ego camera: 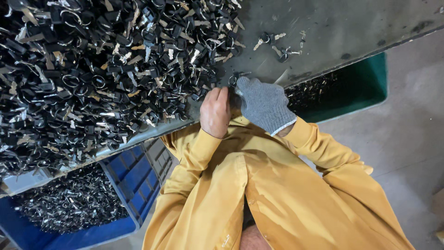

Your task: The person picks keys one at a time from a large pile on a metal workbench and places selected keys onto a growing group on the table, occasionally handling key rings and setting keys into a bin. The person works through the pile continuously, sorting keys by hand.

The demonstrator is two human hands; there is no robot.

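My bare left hand (215, 112) and my right hand (263, 104), in a grey knitted glove, meet at the front edge of a grey metal table (333, 28). Their fingers are closed together on a small key ring with black-headed keys (233, 79), which sticks out just above the fingertips. The part of it inside the fingers is hidden. A huge pile of black-headed keys and metal rings (92, 69) covers the table's left side, reaching right up to my left hand. Yellow sleeves cover both my arms.
A few loose keys on rings (277, 46) lie on the bare table to the upper right. Below the table edge stand a blue crate (134, 185) holding metal key parts, at lower left, and a green bin (360, 88) holding more, at right. Grey concrete floor (411, 139) lies to the right.
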